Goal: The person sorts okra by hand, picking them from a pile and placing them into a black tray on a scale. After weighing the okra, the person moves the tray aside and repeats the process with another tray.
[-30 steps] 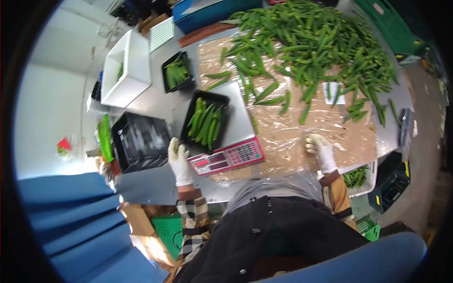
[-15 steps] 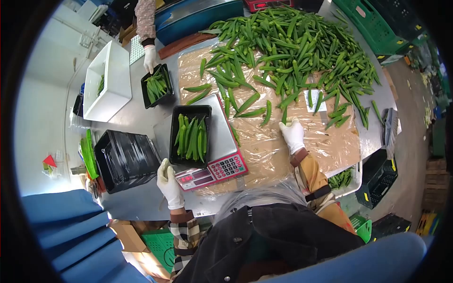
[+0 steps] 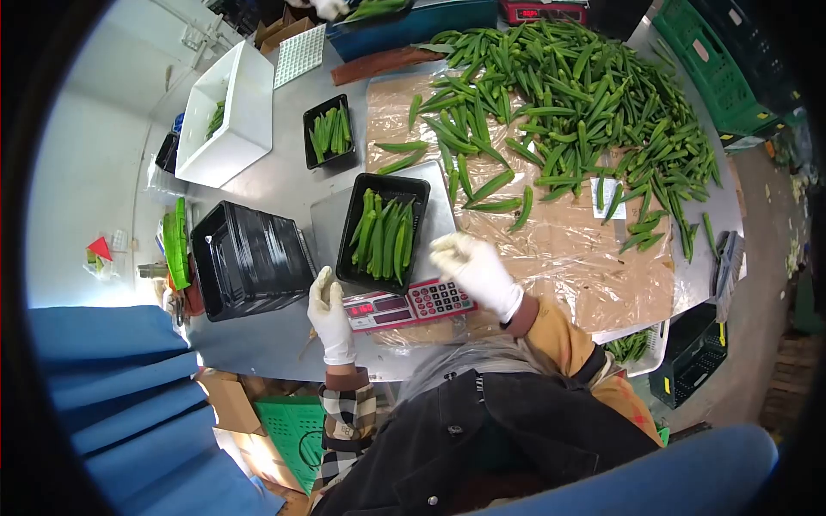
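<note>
A black plastic tray (image 3: 419, 191) with several green okra pods (image 3: 384, 236) in it rests on the steel platform of a red digital scale (image 3: 443, 297). My left hand (image 3: 330, 320), in a white glove, is beside the tray's near left corner, its thumb and fingers loosely apart and nothing seen in them. At the tray's right side is my right hand (image 3: 482, 277), also gloved, over the right part of the scale. Its fingers are curled together, and whether a pod is in them is hidden.
A large okra heap (image 3: 594, 112) covers the far right of the plastic-covered cardboard (image 3: 568, 275). Stacked black trays (image 3: 254, 258) and a white foam box (image 3: 249, 112) stand left. Beyond the scale sits another filled tray (image 3: 329, 131). A co-worker's gloved hand (image 3: 331, 7) shows at the top.
My right hand has moved left from the loose okra on the cardboard to the tray on the scale. The co-worker's hand has left the farther tray. The view has shifted slightly.
</note>
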Demonstrator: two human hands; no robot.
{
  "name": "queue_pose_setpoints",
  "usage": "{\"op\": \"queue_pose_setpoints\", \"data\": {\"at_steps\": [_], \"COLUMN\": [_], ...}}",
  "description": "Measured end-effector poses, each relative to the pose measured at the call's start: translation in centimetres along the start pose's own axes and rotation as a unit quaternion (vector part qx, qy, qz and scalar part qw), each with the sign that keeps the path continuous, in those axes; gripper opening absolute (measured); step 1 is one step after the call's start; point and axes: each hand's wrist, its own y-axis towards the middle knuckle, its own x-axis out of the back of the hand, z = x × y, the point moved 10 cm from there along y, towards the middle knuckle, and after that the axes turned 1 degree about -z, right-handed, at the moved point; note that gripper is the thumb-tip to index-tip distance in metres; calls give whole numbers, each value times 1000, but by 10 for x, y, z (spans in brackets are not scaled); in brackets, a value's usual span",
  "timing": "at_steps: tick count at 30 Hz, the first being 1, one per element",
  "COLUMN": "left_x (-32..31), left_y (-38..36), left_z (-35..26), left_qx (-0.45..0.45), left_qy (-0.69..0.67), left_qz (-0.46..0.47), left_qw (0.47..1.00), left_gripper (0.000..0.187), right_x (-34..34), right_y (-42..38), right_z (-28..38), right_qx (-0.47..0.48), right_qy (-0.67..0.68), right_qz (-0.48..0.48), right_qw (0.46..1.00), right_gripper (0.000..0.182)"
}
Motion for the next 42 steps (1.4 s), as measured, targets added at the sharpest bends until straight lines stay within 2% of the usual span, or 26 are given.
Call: {"op": "queue_pose_setpoints", "data": {"at_steps": [2,3,4,8,10,12,13,14,16,18,19,21,22,24,27,30,31,34,35,36,38,42], "left_x": [8,13,17,32,43,54,59,62,59,47,41,31,27,24,25,26,23,-6,-20,-32,-38,-54], "left_y": [0,-1,0,0,0,1,3,3,4,3,4,4,4,5,5,5,5,4,3,6,26,79], "left_z": [-2,-2,-3,-10,-8,0,7,13,17,12,11,8,6,5,6,12,15,28,30,22,43,20], "left_qx": [4,2,2,5,9,6,4,3,14,23,15,10,8,12,13,30,47,120,146,127,151,143], "left_qy": [2,-4,-4,2,5,7,12,16,-7,-20,-26,-29,-29,-22,-23,-40,-52,-71,-74,-58,-74,-44], "left_qz": [-13,-21,-25,-58,-78,-90,-89,-87,-88,-78,-69,-59,-54,-48,-49,-40,-23,48,74,89,99,94], "left_qw": [1000,1000,1000,998,997,996,996,996,996,997,997,998,998,999,998,998,997,989,984,986,981,984], "left_gripper": [37,36,36,34,33,33,33,34,33,32,31,31,31,31,32,34,34,36,36,35,28,25], "right_x": [47,63,74,125,122,128,131,144,124,78,56,16,-7,-41,-49,-15,1,45,53,58,66,78], "right_y": [19,27,32,74,65,64,60,63,56,51,47,38,36,22,4,-8,-12,-29,-35,-43,-56,-69], "right_z": [2,8,11,-54,-35,-29,-18,-27,3,39,51,53,46,50,37,11,2,-39,-47,-55,-70,-90], "right_qx": [97,167,235,171,189,179,213,138,196,185,181,85,58,113,38,-53,-53,-130,-134,-137,-148,-171], "right_qy": [-201,-334,-456,-678,-665,-614,-529,-454,-292,-60,-49,25,74,28,-2,22,18,24,27,30,40,46], "right_qz": [-112,-146,-176,-184,-166,-159,-190,-225,-246,-156,-128,-68,-9,24,100,114,93,19,11,3,-11,-32], "right_qw": [968,916,840,691,703,752,799,851,903,969,974,994,996,993,994,992,994,991,991,990,988,984], "right_gripper": [21,23,25,28,29,30,31,29,25,24,26,34,43,48,48,46,42,37,36,34,33,33]}}
